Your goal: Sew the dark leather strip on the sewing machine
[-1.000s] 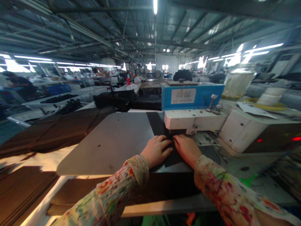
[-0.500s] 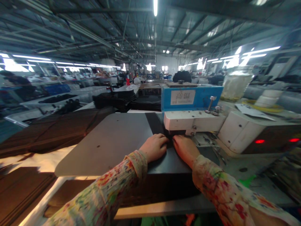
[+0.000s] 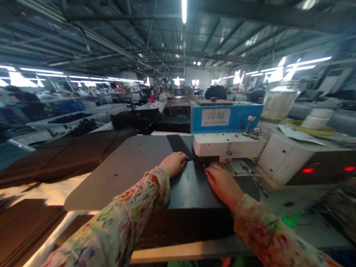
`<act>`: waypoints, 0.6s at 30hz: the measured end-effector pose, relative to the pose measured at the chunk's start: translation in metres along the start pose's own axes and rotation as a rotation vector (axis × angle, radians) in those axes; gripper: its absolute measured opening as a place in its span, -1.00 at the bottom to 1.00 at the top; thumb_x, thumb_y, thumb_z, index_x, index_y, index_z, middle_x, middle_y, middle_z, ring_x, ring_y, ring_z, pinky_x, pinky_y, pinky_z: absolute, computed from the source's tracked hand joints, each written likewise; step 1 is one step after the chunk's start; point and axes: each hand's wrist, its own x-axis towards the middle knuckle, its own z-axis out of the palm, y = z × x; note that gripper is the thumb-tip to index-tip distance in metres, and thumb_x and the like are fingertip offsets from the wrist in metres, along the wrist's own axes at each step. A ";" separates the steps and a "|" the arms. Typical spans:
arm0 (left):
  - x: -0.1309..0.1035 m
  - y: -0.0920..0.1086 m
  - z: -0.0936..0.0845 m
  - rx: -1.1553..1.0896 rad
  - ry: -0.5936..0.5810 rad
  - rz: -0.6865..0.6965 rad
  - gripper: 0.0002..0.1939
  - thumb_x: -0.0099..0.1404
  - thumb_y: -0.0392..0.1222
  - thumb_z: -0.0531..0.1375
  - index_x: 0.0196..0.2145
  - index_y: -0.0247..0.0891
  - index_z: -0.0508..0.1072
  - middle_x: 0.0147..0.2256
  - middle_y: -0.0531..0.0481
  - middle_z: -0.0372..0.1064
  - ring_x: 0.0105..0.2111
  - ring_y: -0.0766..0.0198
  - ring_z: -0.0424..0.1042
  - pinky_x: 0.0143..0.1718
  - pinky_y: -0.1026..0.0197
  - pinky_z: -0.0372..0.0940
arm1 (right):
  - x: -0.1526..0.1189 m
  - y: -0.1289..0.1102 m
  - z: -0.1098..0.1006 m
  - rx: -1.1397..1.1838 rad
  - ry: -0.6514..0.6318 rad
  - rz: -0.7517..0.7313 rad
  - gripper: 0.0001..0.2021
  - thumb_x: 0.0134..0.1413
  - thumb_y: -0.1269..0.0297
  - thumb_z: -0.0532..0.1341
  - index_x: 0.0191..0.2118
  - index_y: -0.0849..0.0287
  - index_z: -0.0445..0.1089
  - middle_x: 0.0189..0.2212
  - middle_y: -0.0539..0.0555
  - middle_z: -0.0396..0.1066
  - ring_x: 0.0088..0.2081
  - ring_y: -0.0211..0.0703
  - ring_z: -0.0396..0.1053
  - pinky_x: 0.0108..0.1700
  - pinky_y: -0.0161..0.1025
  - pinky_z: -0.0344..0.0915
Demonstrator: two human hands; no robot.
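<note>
A dark fabric strip (image 3: 178, 144) lies on the smooth grey metal plate (image 3: 125, 174), slanting away beyond my left hand. My left hand (image 3: 174, 164) has its fingers closed over the near end of this strip. Close under the white arm (image 3: 214, 144) of a blue sewing machine (image 3: 244, 114) is my right hand (image 3: 222, 181), its fingers drawn together at the tips. Whatever those fingertips hold, if anything, is too small or hidden to make out. Bare plate shows between the two hands.
Brown folded fabric (image 3: 69, 155) is piled at the left, and black fabric stacks (image 3: 136, 118) stand behind the plate. On the right are a white machine housing (image 3: 280, 152) with red lights, a glass jar (image 3: 280, 100) and a white thread cone (image 3: 317, 118).
My left hand has moved left and slightly away with the strip, whose far end has shifted left. The right hand has come slightly nearer me, and a gap has opened between the hands.
</note>
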 end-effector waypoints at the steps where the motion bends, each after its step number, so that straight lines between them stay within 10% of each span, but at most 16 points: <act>1: 0.000 -0.002 -0.004 0.018 -0.020 0.003 -0.73 0.26 -0.27 -0.05 -0.20 -0.27 0.41 -0.17 -0.10 0.37 -0.18 0.22 0.36 -0.14 0.20 0.25 | -0.005 0.000 -0.001 0.047 0.007 -0.011 -0.79 0.13 0.43 -0.02 -0.26 0.23 0.36 -0.31 0.10 0.33 -0.23 -0.19 0.30 -0.18 -0.29 0.18; 12: -0.001 -0.003 -0.004 0.128 0.017 -0.131 -0.76 0.23 -0.31 -0.03 -0.29 -0.33 0.42 -0.27 -0.17 0.34 -0.21 0.15 0.32 -0.19 0.16 0.24 | -0.039 -0.010 -0.010 0.464 0.107 -0.043 -0.77 0.14 0.35 -0.02 -0.21 0.21 0.35 -0.30 0.10 0.32 -0.22 -0.18 0.28 -0.16 -0.24 0.18; 18: -0.073 0.033 -0.024 -0.007 0.008 -0.065 -0.76 0.28 -0.26 -0.07 -0.34 -0.28 0.39 -0.33 -0.07 0.31 -0.27 0.21 0.27 -0.22 0.19 0.22 | -0.095 -0.028 -0.005 1.100 -0.298 0.279 -0.53 0.07 -0.07 -0.03 -0.13 0.20 0.34 -0.45 0.04 0.34 -0.53 -0.31 0.28 -0.53 -0.37 0.18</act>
